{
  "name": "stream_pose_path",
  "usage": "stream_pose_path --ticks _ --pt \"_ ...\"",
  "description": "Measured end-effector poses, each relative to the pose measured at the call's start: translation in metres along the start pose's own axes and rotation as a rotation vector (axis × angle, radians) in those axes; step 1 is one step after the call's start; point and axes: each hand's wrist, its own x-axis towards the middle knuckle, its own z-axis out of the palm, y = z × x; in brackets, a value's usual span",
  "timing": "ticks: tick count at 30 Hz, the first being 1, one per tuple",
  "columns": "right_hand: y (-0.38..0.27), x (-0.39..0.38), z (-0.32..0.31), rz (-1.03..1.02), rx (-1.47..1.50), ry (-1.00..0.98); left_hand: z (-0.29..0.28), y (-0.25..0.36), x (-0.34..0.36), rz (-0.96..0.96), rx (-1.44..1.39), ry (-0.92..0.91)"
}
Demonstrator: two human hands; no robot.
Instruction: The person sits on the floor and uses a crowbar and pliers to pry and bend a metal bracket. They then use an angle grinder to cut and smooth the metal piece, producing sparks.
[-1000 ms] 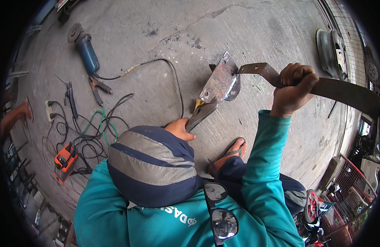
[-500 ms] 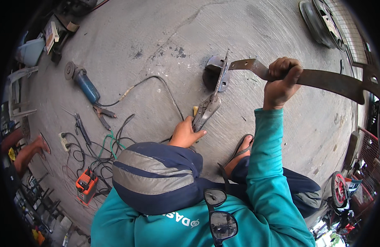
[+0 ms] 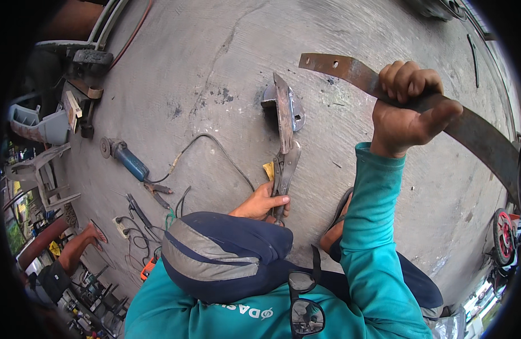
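Observation:
My left hand point(image 3: 254, 201) is closed around metal locking pliers point(image 3: 289, 168), whose head is at the lower end of a welded steel bracket point(image 3: 282, 110) on the concrete floor. A small yellow piece point(image 3: 268, 170) is beside the pliers. My right hand point(image 3: 407, 113) is wrapped round a long, bent flat steel bar point(image 3: 478, 135), held raised to the right. The bar's holed end is above and right of the bracket, apart from it. The cap and sunglasses at the lower middle hide part of my left arm.
Left lie an angle grinder point(image 3: 130, 158), welding clamp point(image 3: 157, 192), cables and an orange machine point(image 3: 148, 270). A bare-footed person point(image 3: 82, 243) is at far left, near a plastic chair point(image 3: 40, 169) and clutter. A wheel rim point(image 3: 433, 8) lies top right; a red wheel point(image 3: 502, 237) is lower right.
The bar in my right hand has moved away from the bracket, its holed end higher in the picture. The bracket and pliers have turned more upright. The whole view has shifted.

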Motion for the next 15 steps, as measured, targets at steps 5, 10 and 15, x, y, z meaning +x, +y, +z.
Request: stream_pose_path --ticks 5,10,15 --pt "0.060 -0.039 -0.017 0.224 0.000 -0.035 0.012 0.010 -0.006 -0.083 -0.124 -0.155" --pt "0.025 0.001 -0.004 0.104 0.008 -0.033 0.014 0.015 -0.016 -0.086 -0.219 -0.145" --pt "0.037 -0.017 -0.008 0.160 0.087 -0.036 0.014 0.009 -0.010 -0.117 -0.168 -0.061"
